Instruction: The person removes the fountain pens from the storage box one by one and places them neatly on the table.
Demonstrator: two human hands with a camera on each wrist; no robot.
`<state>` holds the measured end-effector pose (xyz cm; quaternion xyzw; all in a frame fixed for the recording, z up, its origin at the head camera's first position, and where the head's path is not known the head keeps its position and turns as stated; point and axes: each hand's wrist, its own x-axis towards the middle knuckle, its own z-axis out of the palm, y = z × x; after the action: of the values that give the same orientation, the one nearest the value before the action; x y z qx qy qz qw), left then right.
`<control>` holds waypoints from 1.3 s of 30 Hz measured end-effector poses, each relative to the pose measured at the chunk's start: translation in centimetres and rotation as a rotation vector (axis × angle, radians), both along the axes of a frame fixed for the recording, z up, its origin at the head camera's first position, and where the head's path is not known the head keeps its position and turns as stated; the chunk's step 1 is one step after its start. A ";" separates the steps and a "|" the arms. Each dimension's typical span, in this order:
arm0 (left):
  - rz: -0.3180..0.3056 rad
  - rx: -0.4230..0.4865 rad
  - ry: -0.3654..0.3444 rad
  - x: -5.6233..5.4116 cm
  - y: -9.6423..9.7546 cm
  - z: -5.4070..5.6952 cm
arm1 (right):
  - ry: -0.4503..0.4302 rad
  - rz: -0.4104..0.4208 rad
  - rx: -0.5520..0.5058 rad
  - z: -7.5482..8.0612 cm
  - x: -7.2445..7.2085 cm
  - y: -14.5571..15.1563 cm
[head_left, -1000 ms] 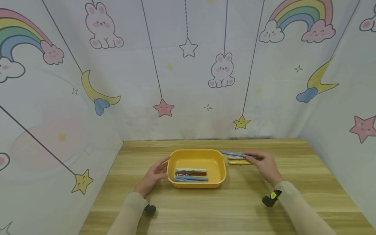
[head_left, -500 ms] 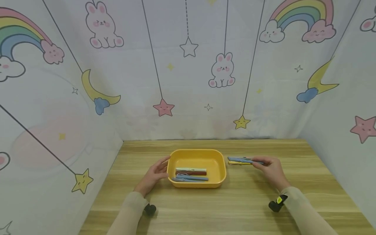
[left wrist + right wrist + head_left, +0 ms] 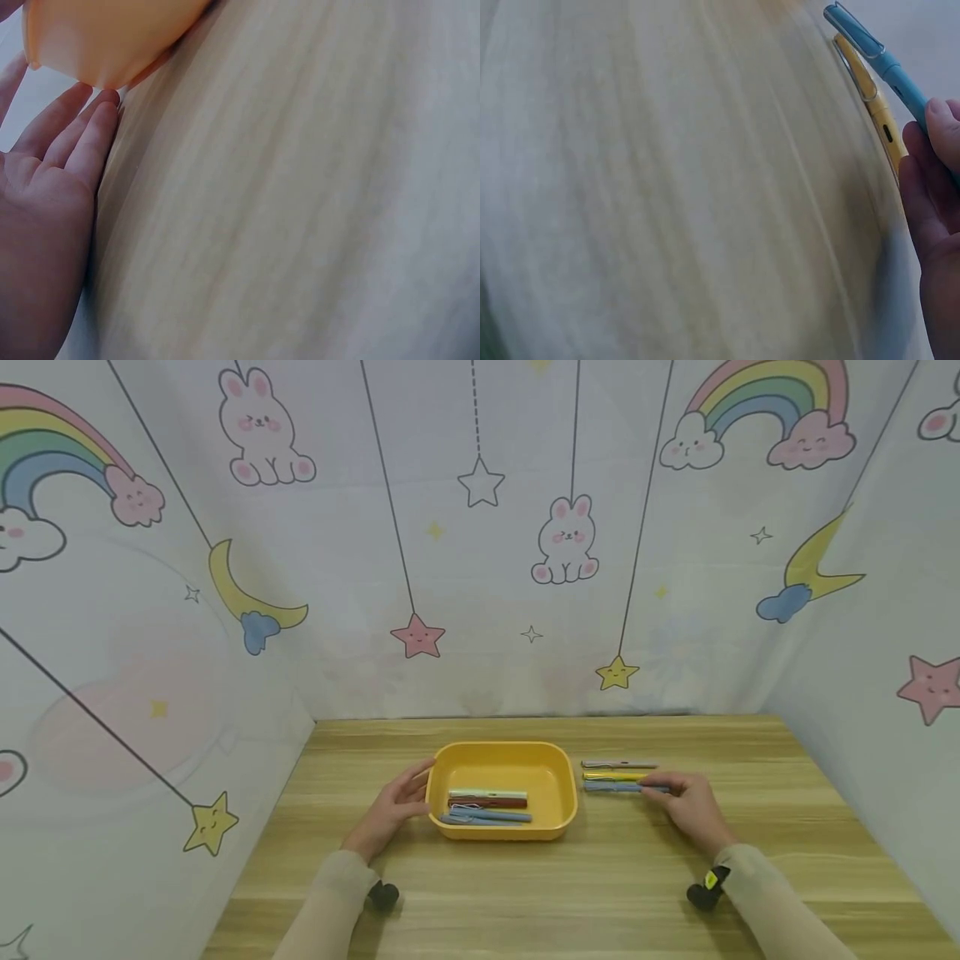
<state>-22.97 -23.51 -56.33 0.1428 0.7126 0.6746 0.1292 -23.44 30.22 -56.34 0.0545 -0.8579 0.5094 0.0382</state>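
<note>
My right hand [image 3: 693, 810] pinches a blue pen [image 3: 611, 787] between thumb and fingers, at the near side of a yellow pen [image 3: 611, 776]. Beyond these lies a pinkish-brown pen [image 3: 618, 765]. The right wrist view shows the blue pen [image 3: 900, 79] with its wire clip, close beside the yellow pen [image 3: 881, 112]. My left hand [image 3: 386, 814] touches the left end of a yellow tray [image 3: 502, 833] with extended fingers. In the left wrist view its fingertips meet the tray's wall [image 3: 105, 45].
Inside the tray lie a pale green pen [image 3: 487, 793], a dark red pen [image 3: 510, 803] and two blue pens [image 3: 491, 815], side by side. A wooden table [image 3: 525, 902] carries everything. Patterned cloth [image 3: 480, 585] stands behind and along both sides.
My right hand has brought the blue pen from beyond the pinkish-brown pen, over the other pens, to the near side of the yellow one. The left hand and tray have stayed put.
</note>
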 end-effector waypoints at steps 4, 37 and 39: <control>0.007 0.000 -0.002 0.0 0.0 0.0 | 0.022 0.004 0.035 -0.3 0.0 0.1; 0.022 -0.009 -0.008 0.0 0.1 0.1 | 0.358 0.042 0.368 -1.0 -0.3 -0.7; 0.023 -0.011 -0.014 0.0 0.1 0.1 | 0.362 0.040 0.377 -1.1 -0.2 -0.7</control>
<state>-22.93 -23.40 -56.27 0.1291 0.7172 0.6730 0.1270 -23.67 29.52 -57.43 0.1679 -0.9157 0.3230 0.1703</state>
